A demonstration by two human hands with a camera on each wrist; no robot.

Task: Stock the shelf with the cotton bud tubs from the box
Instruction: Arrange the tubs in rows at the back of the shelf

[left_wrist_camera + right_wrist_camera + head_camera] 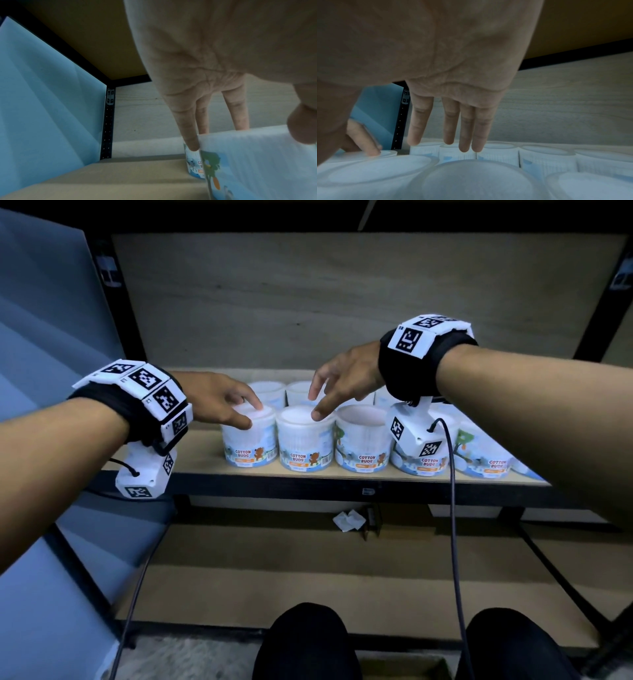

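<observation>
Several white cotton bud tubs stand in two rows on the wooden shelf (202, 455). My left hand (255, 416) rests on the leftmost front tub (249, 445), with straight fingers (192, 142) on its lid and far rim and the thumb (302, 127) at the near rim. My right hand (314, 405) hovers with spread, straight fingers (465, 135) over the back row (498, 152). Its thumb tip is at the lid of the second front tub (306, 445). It holds nothing.
More tubs (363, 446) fill the front row to the right, as far as under my right wrist. A bare strip of shelf lies left of the tubs, bounded by a black upright (120, 313). Crumpled white paper (347, 520) lies on the lower shelf. My knees (305, 642) are below.
</observation>
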